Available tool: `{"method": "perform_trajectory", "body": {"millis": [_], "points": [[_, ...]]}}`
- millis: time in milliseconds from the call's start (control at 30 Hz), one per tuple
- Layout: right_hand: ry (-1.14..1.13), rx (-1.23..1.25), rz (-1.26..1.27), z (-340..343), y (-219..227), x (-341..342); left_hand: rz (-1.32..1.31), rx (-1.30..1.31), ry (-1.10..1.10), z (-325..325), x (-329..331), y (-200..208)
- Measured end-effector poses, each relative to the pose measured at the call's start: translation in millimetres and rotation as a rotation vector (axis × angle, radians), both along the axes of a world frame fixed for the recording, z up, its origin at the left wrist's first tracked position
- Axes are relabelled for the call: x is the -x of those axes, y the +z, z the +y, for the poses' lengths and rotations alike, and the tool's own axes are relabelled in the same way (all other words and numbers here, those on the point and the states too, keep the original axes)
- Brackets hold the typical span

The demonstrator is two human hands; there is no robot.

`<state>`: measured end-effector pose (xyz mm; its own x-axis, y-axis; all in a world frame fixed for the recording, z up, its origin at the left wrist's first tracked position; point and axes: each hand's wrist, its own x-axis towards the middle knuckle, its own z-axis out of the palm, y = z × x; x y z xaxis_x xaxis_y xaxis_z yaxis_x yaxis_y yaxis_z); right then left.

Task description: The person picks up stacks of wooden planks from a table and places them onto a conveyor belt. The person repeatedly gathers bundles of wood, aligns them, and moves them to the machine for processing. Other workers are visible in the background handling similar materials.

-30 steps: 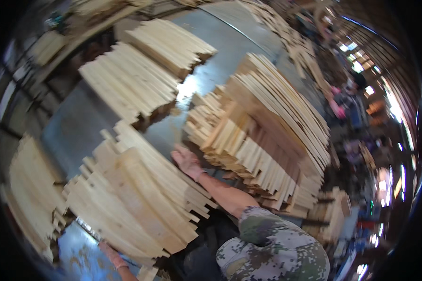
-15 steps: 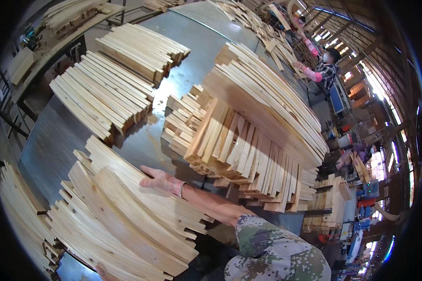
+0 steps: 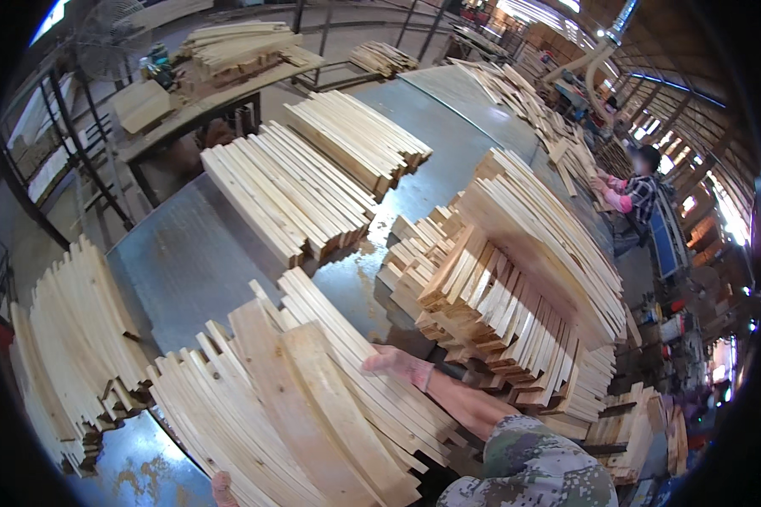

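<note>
A wide row of pale wooden strips (image 3: 199, 406) lies at the near edge, with two broader curved boards (image 3: 283, 397) on top. My right hand (image 3: 402, 365), in a light knitted glove with the fingers showing, grips the row's right-hand side, its fingertips over the outer strips. Of my left hand (image 3: 221, 488) only a fingertip part shows at the lower edge, against the near left part of the same row; its other fingers are out of view. A camouflage sleeve (image 3: 545, 460) covers my right upper forearm.
Strip rows lie on the grey metal table (image 3: 186, 245): one at left (image 3: 80, 329), two farther back (image 3: 287, 194). A tall strip stack (image 3: 516, 313) stands close beyond my right hand. A co-worker (image 3: 638, 194) handles wood at the far right; a wooden bench (image 3: 220, 106) stands back left.
The view has turned, so the scene sits farther right and lower, and more of the left row shows. My right hand stays on the right side of the same strip row.
</note>
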<state>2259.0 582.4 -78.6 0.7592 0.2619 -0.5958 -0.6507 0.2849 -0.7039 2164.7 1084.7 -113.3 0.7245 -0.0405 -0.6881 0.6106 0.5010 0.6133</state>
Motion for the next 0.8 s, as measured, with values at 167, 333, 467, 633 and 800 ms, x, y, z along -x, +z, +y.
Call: {"method": "perform_trajectory", "body": {"millis": [167, 333, 467, 633, 800], "points": [[0.008, -0.064, -0.082, -12, 12, 24, -0.119, 0.228, 0.014, 7, 37, 60], [0.035, -0.076, -0.131, 10, 82, 19, -0.255, 0.221, 0.160, 35, 91, 115], [0.096, 0.048, -0.404, 30, 118, 14, -0.206, 0.053, 0.347, 63, 148, 140], [0.481, -0.128, -1.020, 64, 71, -35, -0.544, 0.145, 0.557, 60, 261, 121], [0.650, -0.231, -0.312, 151, 100, -27, -0.592, -0.096, 0.809, 7, 383, 144]]}}
